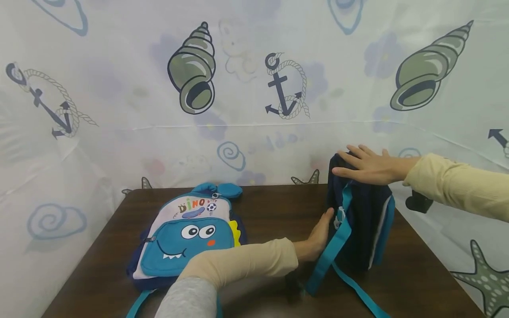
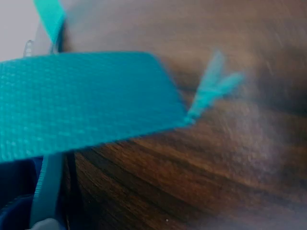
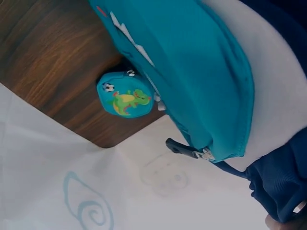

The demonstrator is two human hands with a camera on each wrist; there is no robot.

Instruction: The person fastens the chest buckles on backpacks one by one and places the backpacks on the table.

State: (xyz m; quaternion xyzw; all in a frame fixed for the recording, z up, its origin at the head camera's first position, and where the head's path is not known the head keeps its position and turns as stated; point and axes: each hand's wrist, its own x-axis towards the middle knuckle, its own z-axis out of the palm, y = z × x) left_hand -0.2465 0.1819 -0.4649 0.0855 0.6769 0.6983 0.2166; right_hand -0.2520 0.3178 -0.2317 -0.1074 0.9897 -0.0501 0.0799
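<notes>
At the right of the table, in the head view, a dark blue backpack (image 1: 359, 225) stands on edge with its strap side turned to the left. My right hand (image 1: 367, 168) rests on its upper edge, fingers spread and straight. Against the strap side lies my left hand (image 1: 318, 238), fingers extended upward. A turquoise strap (image 1: 334, 247) hangs down in front and trails onto the table; the left wrist view shows a turquoise strap end (image 2: 91, 100) close up. The right wrist view shows the backpack's teal front pocket (image 3: 196, 72) and a small teal dinosaur pouch (image 3: 125, 98).
A second backpack (image 1: 187, 247) with a smiling dinosaur face lies front up on the left of the brown wooden table (image 1: 278, 207), partly behind my left forearm. A white printed cloth (image 1: 254, 88) hangs around the table's back and sides.
</notes>
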